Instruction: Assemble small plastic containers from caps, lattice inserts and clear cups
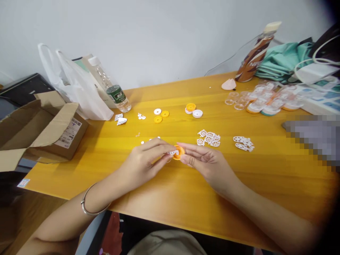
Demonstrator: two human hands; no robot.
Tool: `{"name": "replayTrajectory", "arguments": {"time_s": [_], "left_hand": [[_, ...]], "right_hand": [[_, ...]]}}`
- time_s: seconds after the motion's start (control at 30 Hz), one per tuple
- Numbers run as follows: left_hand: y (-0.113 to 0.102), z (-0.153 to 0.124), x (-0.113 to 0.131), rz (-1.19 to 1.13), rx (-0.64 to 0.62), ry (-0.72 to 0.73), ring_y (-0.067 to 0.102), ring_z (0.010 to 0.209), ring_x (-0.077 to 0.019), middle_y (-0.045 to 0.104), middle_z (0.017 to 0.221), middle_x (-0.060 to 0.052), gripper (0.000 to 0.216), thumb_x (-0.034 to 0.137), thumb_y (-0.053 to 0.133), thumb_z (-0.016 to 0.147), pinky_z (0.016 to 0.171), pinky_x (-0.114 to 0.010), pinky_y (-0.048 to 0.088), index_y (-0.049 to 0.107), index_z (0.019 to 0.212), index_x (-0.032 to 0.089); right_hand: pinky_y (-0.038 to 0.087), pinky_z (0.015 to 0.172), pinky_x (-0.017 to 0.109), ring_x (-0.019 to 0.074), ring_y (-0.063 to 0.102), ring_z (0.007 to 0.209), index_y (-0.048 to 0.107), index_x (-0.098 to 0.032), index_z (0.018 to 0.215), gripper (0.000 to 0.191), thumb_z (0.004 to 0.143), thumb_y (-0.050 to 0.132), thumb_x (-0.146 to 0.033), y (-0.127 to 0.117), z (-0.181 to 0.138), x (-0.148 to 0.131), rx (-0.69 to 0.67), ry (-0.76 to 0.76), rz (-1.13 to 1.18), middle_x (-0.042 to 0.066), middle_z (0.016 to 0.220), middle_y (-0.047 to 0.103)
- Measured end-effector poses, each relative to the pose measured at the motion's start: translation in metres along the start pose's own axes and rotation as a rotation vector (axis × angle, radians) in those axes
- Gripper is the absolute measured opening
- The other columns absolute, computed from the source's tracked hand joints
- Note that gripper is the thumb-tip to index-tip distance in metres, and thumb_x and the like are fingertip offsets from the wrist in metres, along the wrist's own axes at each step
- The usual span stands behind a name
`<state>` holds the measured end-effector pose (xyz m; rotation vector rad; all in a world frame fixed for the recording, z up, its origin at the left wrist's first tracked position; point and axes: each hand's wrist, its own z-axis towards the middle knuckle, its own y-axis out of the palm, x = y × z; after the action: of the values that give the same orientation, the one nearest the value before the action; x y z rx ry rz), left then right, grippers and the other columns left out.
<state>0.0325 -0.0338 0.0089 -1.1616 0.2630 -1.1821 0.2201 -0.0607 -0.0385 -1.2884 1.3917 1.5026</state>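
Note:
Above the middle of the wooden table, my right hand (209,164) pinches a round orange plastic cap (179,152) by its right side. My left hand (148,157) is closed on a small white openwork plastic piece (174,152) and holds it at the cap's left side, overlapping the opening. Whether the piece is seated in the cap I cannot tell. Beyond my hands lie similar white openwork pieces in a cluster (209,137), with another cluster (243,143) farther right. Yellow and white round caps (165,113) sit at the back middle, and more caps (197,113) lie to their right.
An open cardboard box (71,136), a white plastic bag (77,85) and a water bottle (117,94) stand on the left. At the right are a brown drink bottle (253,58), clear plastic cups with coloured bases (273,102) and green cloth (281,60). Foil scraps (122,121) lie near the water bottle.

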Motion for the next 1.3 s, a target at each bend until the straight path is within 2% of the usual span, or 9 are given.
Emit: {"name": "replayTrajectory", "arguments": {"time_s": [0.23, 0.5, 0.63, 0.8, 0.9, 1.0, 1.1, 1.23, 1.3], "left_hand": [[-0.001, 0.004, 0.004, 0.128, -0.097, 0.027, 0.061, 0.085, -0.0128, 0.064, 0.096, -0.007, 0.022, 0.016, 0.045, 0.088, 0.078, -0.026, 0.052, 0.059, 0.106, 0.016], [0.005, 0.013, 0.002, 0.034, -0.089, 0.007, 0.061, 0.08, -0.0125, 0.065, 0.09, -0.007, 0.021, 0.016, 0.045, 0.088, 0.074, -0.026, 0.051, 0.062, 0.1, 0.015], [0.0, 0.018, 0.001, 0.001, -0.077, -0.018, 0.06, 0.074, -0.0116, 0.065, 0.085, -0.006, 0.021, 0.017, 0.049, 0.086, 0.069, -0.024, 0.05, 0.063, 0.102, 0.015], [-0.002, 0.022, 0.002, -0.032, -0.115, -0.089, 0.059, 0.068, -0.0114, 0.064, 0.076, -0.004, 0.019, 0.017, 0.052, 0.084, 0.065, -0.023, 0.048, 0.067, 0.095, 0.016], [-0.007, 0.019, -0.004, -0.115, -0.127, -0.127, 0.061, 0.074, -0.0125, 0.066, 0.087, -0.006, 0.025, 0.023, 0.052, 0.084, 0.071, -0.026, 0.049, 0.062, 0.107, 0.018], [-0.016, 0.01, -0.015, -0.136, -0.095, -0.157, 0.059, 0.09, -0.0161, 0.059, 0.112, -0.01, 0.046, 0.035, 0.057, 0.081, 0.081, -0.031, 0.048, 0.048, 0.124, 0.021], [-0.018, -0.002, -0.026, -0.07, -0.158, -0.15, 0.055, 0.097, -0.0196, 0.055, 0.113, -0.01, 0.053, 0.043, 0.06, 0.076, 0.084, -0.035, 0.046, 0.049, 0.123, 0.022], [-0.009, -0.008, -0.031, -0.104, -0.335, -0.104, 0.057, 0.087, -0.017, 0.06, 0.093, -0.006, 0.031, 0.034, 0.058, 0.079, 0.081, -0.033, 0.045, 0.059, 0.105, 0.017], [-0.006, -0.007, -0.031, -0.159, -0.295, -0.125, 0.058, 0.083, -0.0154, 0.062, 0.089, -0.005, 0.025, 0.03, 0.056, 0.081, 0.08, -0.031, 0.045, 0.059, 0.102, 0.016]], "right_hand": [[0.048, 0.093, 0.042, 0.0204, 0.065, 0.095, 0.067, -0.025, 0.103, 0.035, 0.068, 0.07, -0.027, 0.0, -0.001, -0.001, 0.039, -0.002, -0.013, 0.002, 0.098, 0.072], [0.05, 0.089, 0.038, 0.0159, 0.067, 0.084, 0.068, -0.024, 0.099, 0.035, 0.064, 0.074, -0.026, -0.001, -0.001, 0.004, 0.093, 0.068, 0.1, 0.003, 0.093, 0.073], [0.05, 0.088, 0.035, 0.0147, 0.067, 0.084, 0.068, -0.024, 0.099, 0.035, 0.064, 0.075, -0.026, -0.001, -0.001, 0.001, 0.078, 0.054, 0.128, 0.002, 0.093, 0.072], [0.049, 0.088, 0.032, 0.0145, 0.067, 0.085, 0.067, -0.022, 0.099, 0.04, 0.061, 0.077, -0.023, -0.001, 0.0, 0.0, 0.025, 0.08, 0.083, 0.003, 0.092, 0.073], [0.05, 0.087, 0.032, 0.0144, 0.068, 0.082, 0.066, -0.021, 0.1, 0.041, 0.061, 0.077, -0.023, 0.0, 0.001, 0.0, 0.031, 0.1, 0.065, 0.003, 0.089, 0.073], [0.05, 0.088, 0.031, 0.0142, 0.068, 0.082, 0.065, -0.022, 0.102, 0.042, 0.062, 0.076, -0.024, -0.001, 0.003, -0.002, 0.07, 0.081, 0.05, 0.002, 0.089, 0.073], [0.049, 0.092, 0.03, 0.0138, 0.068, 0.084, 0.065, -0.022, 0.102, 0.04, 0.063, 0.076, -0.023, -0.005, 0.007, -0.001, 0.093, 0.083, 0.06, 0.001, 0.089, 0.073], [0.049, 0.093, 0.028, 0.0126, 0.068, 0.085, 0.066, -0.023, 0.098, 0.034, 0.065, 0.074, -0.02, -0.01, 0.013, 0.002, 0.081, 0.118, 0.084, -0.001, 0.091, 0.073], [0.049, 0.093, 0.027, 0.0126, 0.068, 0.084, 0.067, -0.024, 0.096, 0.031, 0.066, 0.074, -0.02, -0.011, 0.014, 0.002, 0.071, 0.123, 0.083, -0.001, 0.094, 0.072]]}}
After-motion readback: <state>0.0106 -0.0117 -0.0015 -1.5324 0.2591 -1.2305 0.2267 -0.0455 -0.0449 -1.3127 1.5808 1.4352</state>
